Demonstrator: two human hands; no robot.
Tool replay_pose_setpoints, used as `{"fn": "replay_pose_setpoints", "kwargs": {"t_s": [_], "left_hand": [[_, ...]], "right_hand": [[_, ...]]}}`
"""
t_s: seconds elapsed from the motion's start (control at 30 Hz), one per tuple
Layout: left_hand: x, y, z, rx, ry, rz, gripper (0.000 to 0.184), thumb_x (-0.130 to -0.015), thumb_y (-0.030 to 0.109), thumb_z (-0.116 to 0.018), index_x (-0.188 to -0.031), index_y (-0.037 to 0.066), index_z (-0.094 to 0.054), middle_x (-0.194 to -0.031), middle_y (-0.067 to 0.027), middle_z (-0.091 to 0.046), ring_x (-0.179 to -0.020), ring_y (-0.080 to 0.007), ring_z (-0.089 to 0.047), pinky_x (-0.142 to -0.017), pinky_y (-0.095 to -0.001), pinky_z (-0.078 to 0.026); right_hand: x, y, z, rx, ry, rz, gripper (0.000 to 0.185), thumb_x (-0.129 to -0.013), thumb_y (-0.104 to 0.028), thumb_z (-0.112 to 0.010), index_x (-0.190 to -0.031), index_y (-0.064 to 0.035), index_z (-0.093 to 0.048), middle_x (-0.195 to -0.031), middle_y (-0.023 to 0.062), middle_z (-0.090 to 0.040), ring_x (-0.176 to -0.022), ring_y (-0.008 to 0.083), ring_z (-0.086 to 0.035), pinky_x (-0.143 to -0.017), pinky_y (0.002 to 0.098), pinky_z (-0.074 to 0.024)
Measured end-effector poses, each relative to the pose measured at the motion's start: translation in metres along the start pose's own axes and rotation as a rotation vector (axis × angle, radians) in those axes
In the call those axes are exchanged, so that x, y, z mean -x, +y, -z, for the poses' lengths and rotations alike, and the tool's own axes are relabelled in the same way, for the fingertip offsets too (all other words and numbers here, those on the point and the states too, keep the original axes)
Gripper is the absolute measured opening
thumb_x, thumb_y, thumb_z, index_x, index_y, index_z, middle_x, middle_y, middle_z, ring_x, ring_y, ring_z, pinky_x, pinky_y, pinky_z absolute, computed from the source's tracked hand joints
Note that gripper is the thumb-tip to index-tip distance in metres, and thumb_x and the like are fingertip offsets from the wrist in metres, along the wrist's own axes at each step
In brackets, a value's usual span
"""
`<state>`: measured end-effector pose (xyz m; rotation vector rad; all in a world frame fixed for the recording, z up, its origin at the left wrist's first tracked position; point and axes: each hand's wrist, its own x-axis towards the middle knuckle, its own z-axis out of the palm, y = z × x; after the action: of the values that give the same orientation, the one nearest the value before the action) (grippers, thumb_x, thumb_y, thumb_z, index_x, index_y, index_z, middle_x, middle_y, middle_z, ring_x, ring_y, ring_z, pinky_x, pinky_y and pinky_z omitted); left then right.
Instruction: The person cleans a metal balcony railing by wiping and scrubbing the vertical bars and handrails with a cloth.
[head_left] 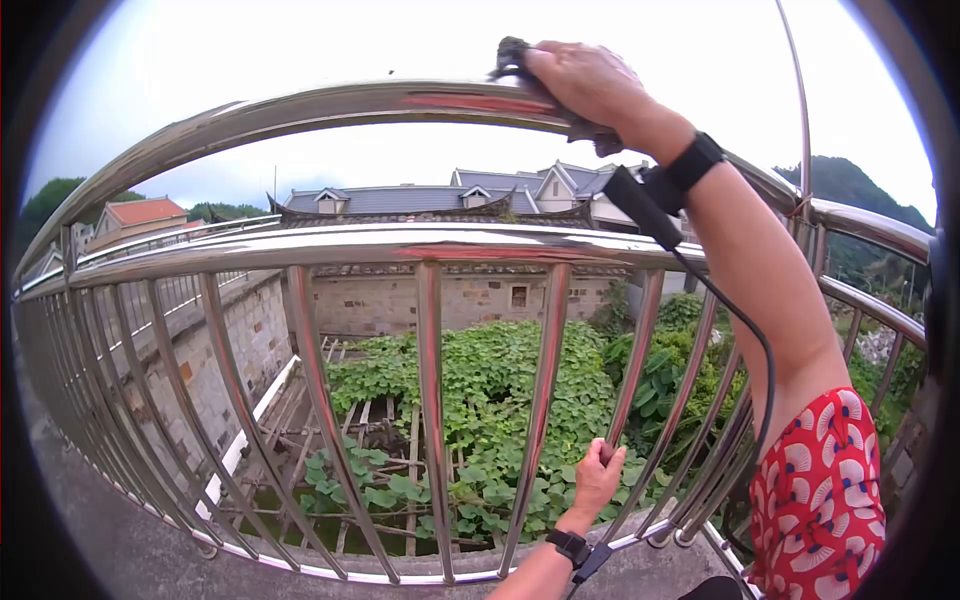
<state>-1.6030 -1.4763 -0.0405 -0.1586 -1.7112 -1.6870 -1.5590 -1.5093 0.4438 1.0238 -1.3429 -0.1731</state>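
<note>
My right hand (pixel 590 85) is closed on a dark, bunched-up cloth (pixel 513 55), pressed against the shiny top rail (pixel 350 102) of a metal railing. Part of the cloth hangs over the rail below my palm. Lower down, my left hand (pixel 597 478) has its fingers wrapped round one of the upright railing bars (pixel 634 375). Each wrist wears a black strap; a dark box-shaped device (pixel 642 208) with a cable hangs by the right one.
A second horizontal rail (pixel 350 240) runs below the top one, with several upright bars under it. Beyond them are leafy plants (pixel 480 370) over wooden poles, a stone wall (pixel 400 303) and grey-roofed houses. Concrete floor (pixel 130 530) lies at the railing's foot.
</note>
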Motion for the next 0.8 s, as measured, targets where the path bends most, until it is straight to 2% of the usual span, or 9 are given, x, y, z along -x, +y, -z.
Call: {"fn": "replay_pose_setpoints", "kwargs": {"t_s": [0.03,0.07,0.17,0.3,0.43,0.57,0.6,0.63,0.8], "left_hand": [[0.001,-0.002,0.000,-0.018,0.000,0.005,0.030,-0.084,0.026,-0.066,-0.079,0.004,-0.045,-0.056,-0.0064,-0.045,-0.050,-0.0218,-0.042,-0.051,-0.0359,-0.039],[0.000,-0.001,0.001,-0.042,-0.005,-0.010,0.030,-0.085,0.026,-0.065,-0.079,0.004,-0.044,-0.056,-0.0070,-0.045,-0.050,-0.0236,-0.043,-0.052,-0.0366,-0.040],[0.001,0.002,-0.001,-0.070,-0.015,-0.025,0.029,-0.086,0.026,-0.063,-0.079,0.005,-0.043,-0.057,-0.0084,-0.047,-0.051,-0.0272,-0.047,-0.052,-0.0385,-0.041],[0.000,-0.005,-0.001,-0.098,-0.043,-0.075,0.028,-0.087,0.027,-0.061,-0.083,0.006,-0.043,-0.059,-0.0104,-0.051,-0.056,-0.0320,-0.054,-0.054,-0.0414,-0.042],[0.002,-0.001,-0.003,-0.095,-0.028,-0.101,0.027,-0.087,0.027,-0.061,-0.085,0.006,-0.044,-0.062,-0.0110,-0.054,-0.058,-0.0328,-0.057,-0.055,-0.0415,-0.044],[0.001,0.002,-0.001,-0.041,-0.030,-0.069,0.028,-0.087,0.026,-0.061,-0.082,0.005,-0.044,-0.058,-0.0084,-0.048,-0.051,-0.0209,-0.048,-0.052,-0.0359,-0.041],[0.001,0.001,-0.002,-0.038,-0.026,-0.061,0.026,-0.087,0.025,-0.061,-0.083,0.005,-0.045,-0.059,-0.0096,-0.051,-0.054,-0.0259,-0.052,-0.053,-0.0383,-0.042],[0.001,0.001,-0.001,-0.039,-0.025,-0.055,0.025,-0.087,0.025,-0.061,-0.084,0.006,-0.046,-0.061,-0.0109,-0.054,-0.056,-0.0310,-0.056,-0.054,-0.0406,-0.044],[-0.006,-0.037,-0.011,0.055,-0.086,-0.056,0.025,-0.086,0.023,-0.062,-0.082,0.004,-0.045,-0.058,-0.0104,-0.050,-0.053,-0.0282,-0.053,-0.053,-0.0393,-0.042]], "right_hand": [[0.025,0.053,-0.014,-0.259,-0.182,-0.298,0.018,-0.090,-0.016,-0.041,-0.085,-0.0024,-0.051,-0.085,0.0149,-0.057,-0.079,0.0311,-0.060,-0.071,0.0414,-0.0486],[0.067,0.087,0.000,0.035,-0.105,0.007,0.026,-0.093,-0.021,-0.037,-0.088,0.0000,-0.052,-0.087,0.0177,-0.057,-0.083,0.0338,-0.057,-0.078,0.0402,-0.0452],[0.154,0.170,0.007,-0.208,-0.224,-0.628,0.044,-0.092,-0.033,-0.029,-0.095,0.0020,-0.055,-0.095,0.0212,-0.058,-0.091,0.0303,-0.055,-0.087,0.0371,-0.0396],[0.156,0.143,0.000,0.022,-0.161,-0.765,0.044,-0.093,-0.037,-0.028,-0.100,-0.0014,-0.054,-0.107,0.0173,-0.060,-0.096,0.0376,-0.057,-0.086,0.0426,-0.0422],[0.079,0.033,-0.012,0.238,0.248,-0.022,0.023,-0.091,-0.018,-0.044,-0.110,-0.0076,-0.051,-0.105,0.0087,-0.059,-0.084,0.0324,-0.061,-0.073,0.0409,-0.0512],[-0.035,-0.113,-0.020,0.009,0.425,-0.062,0.024,-0.092,-0.026,-0.047,-0.111,-0.0144,-0.058,-0.097,0.0136,-0.061,-0.088,0.0286,-0.061,-0.076,0.0433,-0.0472],[-0.059,-0.139,-0.027,-0.125,0.442,-0.037,0.053,-0.074,-0.028,-0.071,-0.122,-0.0140,-0.053,-0.117,0.0196,-0.051,-0.097,0.0344,-0.057,-0.086,0.0464,-0.0439],[-0.080,-0.163,-0.024,-0.066,0.377,-0.070,0.023,-0.092,-0.025,-0.045,-0.105,-0.0142,-0.060,-0.095,0.0108,-0.062,-0.099,0.0261,-0.058,-0.080,0.0411,-0.0454],[-0.126,-0.215,-0.035,-0.054,0.504,0.056,0.027,-0.087,-0.020,-0.052,-0.111,-0.0218,-0.064,-0.111,0.0125,-0.057,-0.111,0.0249,-0.053,-0.091,0.0389,-0.0417]]}}
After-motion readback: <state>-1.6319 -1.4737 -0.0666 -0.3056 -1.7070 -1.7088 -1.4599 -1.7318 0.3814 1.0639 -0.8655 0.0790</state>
